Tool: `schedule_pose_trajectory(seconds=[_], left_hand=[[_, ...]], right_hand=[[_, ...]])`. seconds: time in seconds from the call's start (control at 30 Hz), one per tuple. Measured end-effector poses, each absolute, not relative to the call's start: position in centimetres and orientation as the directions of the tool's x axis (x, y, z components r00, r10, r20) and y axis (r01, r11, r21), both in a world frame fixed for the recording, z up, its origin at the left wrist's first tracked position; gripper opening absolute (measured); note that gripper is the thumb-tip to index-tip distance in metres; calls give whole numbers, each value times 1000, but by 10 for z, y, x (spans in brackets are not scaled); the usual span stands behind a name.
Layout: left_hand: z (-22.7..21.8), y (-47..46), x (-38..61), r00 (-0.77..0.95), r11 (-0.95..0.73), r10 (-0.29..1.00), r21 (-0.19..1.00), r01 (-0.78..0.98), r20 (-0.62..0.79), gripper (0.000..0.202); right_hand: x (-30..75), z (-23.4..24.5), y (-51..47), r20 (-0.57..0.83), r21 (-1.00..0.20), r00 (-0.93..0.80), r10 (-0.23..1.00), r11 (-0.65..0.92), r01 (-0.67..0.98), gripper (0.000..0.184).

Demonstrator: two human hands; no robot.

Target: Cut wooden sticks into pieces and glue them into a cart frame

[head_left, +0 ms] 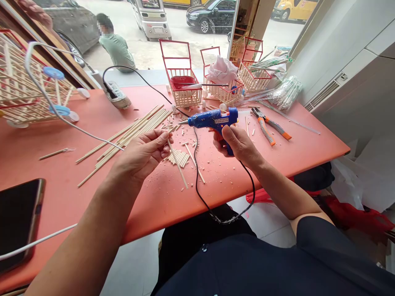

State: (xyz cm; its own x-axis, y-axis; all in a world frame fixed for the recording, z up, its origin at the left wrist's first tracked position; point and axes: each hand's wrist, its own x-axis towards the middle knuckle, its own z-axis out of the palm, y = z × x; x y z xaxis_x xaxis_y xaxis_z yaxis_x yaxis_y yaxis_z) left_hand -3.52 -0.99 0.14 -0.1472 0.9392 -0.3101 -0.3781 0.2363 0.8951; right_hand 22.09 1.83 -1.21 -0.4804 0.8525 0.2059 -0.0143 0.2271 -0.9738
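My left hand (150, 149) pinches a thin wooden stick (177, 164) that slants down toward the table's front. A blue hot glue gun (212, 118) is gripped in my right hand (237, 142), its nozzle aimed left, close above my left fingertips. From its handle a black cord (253, 187) loops below the table edge. Short cut sticks (180, 158) lie in a small pile just beyond my left fingers, with another stick (195, 163) beside them. Longer sticks (123, 142) lie bundled behind my left hand.
Little stick-built carts (185, 96) stand at the back; a bigger one (33, 86) is at left. Orange-handled pliers (270, 125) lie at right near wrapped glue sticks (285, 92). A power strip (115, 94), a phone (18, 222) and a white cable (74, 127) occupy the left side.
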Motion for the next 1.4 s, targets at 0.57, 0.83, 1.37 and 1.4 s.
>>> schedule_pose_trajectory(seconds=[0.57,0.83,1.37,1.4], left_hand=[[3,-11,-36,-113,243,949,912,-330,-293,27],[4,-10,-36,-118,227,953,919,-322,-277,25],[6,-11,-33,-134,228,949,915,-333,-285,29],[5,-11,-33,-135,228,949,914,-336,-286,29]], right_hand=[[222,-12,16,173,-979,-469,866,204,15,77],[223,-14,17,163,-984,-474,865,177,-15,72],[221,-14,17,173,-983,-478,861,178,-35,73],[222,-14,16,178,-983,-484,857,178,-46,73]])
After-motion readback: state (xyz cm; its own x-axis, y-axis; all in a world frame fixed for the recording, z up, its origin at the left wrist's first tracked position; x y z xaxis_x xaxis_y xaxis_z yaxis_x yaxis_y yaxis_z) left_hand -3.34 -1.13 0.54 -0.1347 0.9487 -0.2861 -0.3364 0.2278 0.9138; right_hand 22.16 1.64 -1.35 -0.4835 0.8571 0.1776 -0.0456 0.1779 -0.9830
